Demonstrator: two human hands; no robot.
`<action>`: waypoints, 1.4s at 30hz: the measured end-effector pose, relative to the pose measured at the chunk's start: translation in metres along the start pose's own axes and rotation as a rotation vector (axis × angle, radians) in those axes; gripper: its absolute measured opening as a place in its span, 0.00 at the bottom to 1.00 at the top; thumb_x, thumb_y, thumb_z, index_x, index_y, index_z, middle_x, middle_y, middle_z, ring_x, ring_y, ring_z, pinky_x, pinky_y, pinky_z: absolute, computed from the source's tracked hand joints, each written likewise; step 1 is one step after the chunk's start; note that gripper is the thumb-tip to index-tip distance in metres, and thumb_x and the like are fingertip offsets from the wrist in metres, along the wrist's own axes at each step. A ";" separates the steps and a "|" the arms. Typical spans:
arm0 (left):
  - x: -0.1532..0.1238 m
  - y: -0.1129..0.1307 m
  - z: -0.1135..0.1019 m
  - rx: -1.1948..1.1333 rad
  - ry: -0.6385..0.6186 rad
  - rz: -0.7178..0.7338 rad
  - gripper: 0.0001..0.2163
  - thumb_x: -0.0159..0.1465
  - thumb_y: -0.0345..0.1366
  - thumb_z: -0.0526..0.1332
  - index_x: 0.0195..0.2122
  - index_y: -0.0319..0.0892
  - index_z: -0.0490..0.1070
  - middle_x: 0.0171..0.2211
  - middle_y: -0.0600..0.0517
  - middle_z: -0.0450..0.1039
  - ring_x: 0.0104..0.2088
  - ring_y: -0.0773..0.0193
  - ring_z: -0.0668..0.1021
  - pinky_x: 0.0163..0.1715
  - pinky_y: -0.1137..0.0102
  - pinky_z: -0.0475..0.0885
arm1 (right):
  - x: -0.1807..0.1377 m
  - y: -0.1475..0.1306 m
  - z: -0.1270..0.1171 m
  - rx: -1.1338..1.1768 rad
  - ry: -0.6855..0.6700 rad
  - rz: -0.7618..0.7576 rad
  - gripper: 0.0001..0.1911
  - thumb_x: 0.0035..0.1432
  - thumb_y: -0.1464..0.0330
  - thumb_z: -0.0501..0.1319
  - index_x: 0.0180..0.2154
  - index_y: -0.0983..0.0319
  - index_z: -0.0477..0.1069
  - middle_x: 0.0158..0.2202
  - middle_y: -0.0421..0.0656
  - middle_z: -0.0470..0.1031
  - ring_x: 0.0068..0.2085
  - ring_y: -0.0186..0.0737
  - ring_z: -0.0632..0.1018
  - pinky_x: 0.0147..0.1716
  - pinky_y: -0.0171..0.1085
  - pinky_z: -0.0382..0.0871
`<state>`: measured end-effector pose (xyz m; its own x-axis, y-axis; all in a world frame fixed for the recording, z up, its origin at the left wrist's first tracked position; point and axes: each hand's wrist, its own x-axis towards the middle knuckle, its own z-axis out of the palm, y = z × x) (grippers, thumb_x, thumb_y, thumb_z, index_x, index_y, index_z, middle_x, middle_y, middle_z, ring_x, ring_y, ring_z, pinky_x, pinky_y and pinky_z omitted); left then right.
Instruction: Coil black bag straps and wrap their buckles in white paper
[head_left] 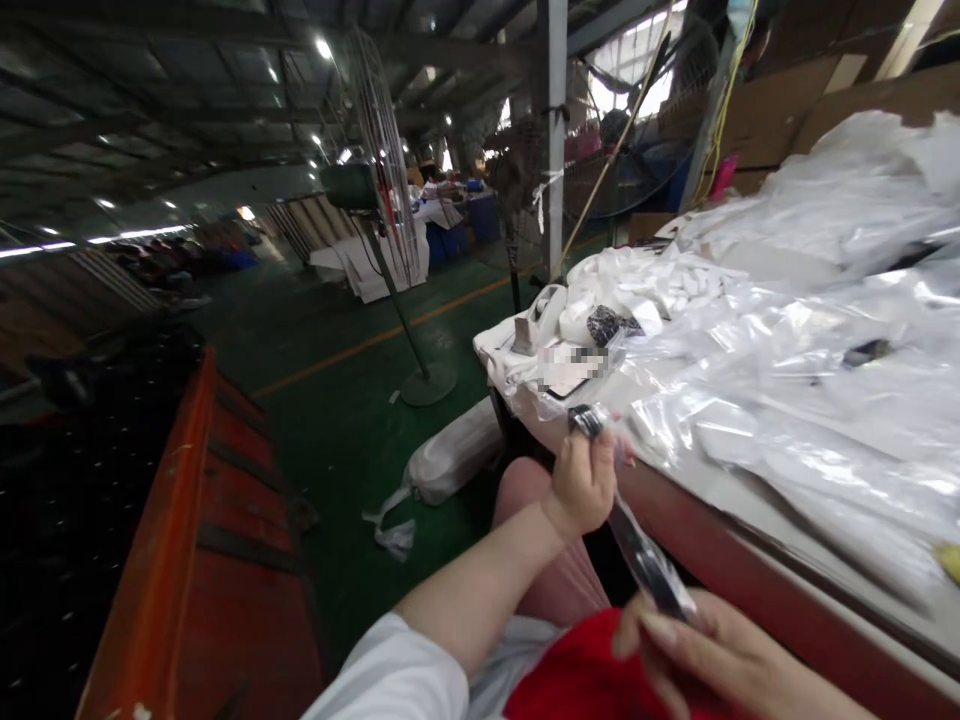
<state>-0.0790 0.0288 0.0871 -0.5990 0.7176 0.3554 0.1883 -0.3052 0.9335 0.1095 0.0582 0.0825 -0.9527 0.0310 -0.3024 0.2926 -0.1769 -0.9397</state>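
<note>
A long, narrow black item in clear plastic (646,560) stretches between my two hands above my lap. My left hand (583,485) is closed around its far part, near the table edge, and a dark wrapped end pokes out above the fingers. At its near end, my right hand (712,645) grips it between thumb and fingers, slightly blurred. What exactly the black item is, I cannot make out. Just beyond my left hand, a phone-like flat thing (571,372) lies on the table corner, partly pixelated.
Clear plastic bags (795,370) cover much of the table (675,490) on my right. White straps (630,290) are heaped at its far corner. An orange-red bin (240,560) of black things stands left. A pedestal fan (386,170) and a white bundle (457,455) are on the green floor.
</note>
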 end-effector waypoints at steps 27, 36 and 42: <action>-0.051 -0.012 -0.004 -0.219 -1.304 -0.994 0.27 0.60 0.62 0.55 0.30 0.40 0.74 0.15 0.57 0.63 0.16 0.69 0.66 0.20 0.73 0.64 | -0.040 0.001 -0.057 -0.705 0.275 -0.035 0.25 0.60 0.54 0.60 0.56 0.57 0.69 0.56 0.48 0.73 0.55 0.53 0.73 0.56 0.47 0.66; -0.067 -0.043 0.000 -0.788 -1.090 -1.244 0.25 0.67 0.52 0.49 0.25 0.37 0.71 0.10 0.56 0.59 0.11 0.69 0.61 0.15 0.71 0.66 | -0.015 0.053 -0.012 -0.490 0.453 -0.145 0.21 0.65 0.51 0.50 0.35 0.60 0.70 0.33 0.45 0.76 0.35 0.44 0.76 0.37 0.38 0.71; -0.072 -0.039 0.019 -0.412 -0.542 -0.892 0.20 0.59 0.51 0.63 0.37 0.35 0.75 0.26 0.51 0.75 0.23 0.70 0.73 0.27 0.74 0.69 | -0.012 0.054 -0.022 -0.306 0.587 0.058 0.25 0.61 0.46 0.51 0.31 0.60 0.70 0.25 0.41 0.74 0.25 0.40 0.73 0.27 0.36 0.68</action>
<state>-0.0284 0.0011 0.0266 0.0456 0.9298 -0.3652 -0.4712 0.3423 0.8129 0.1387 0.0703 0.0315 -0.7565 0.5761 -0.3095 0.4349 0.0897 -0.8960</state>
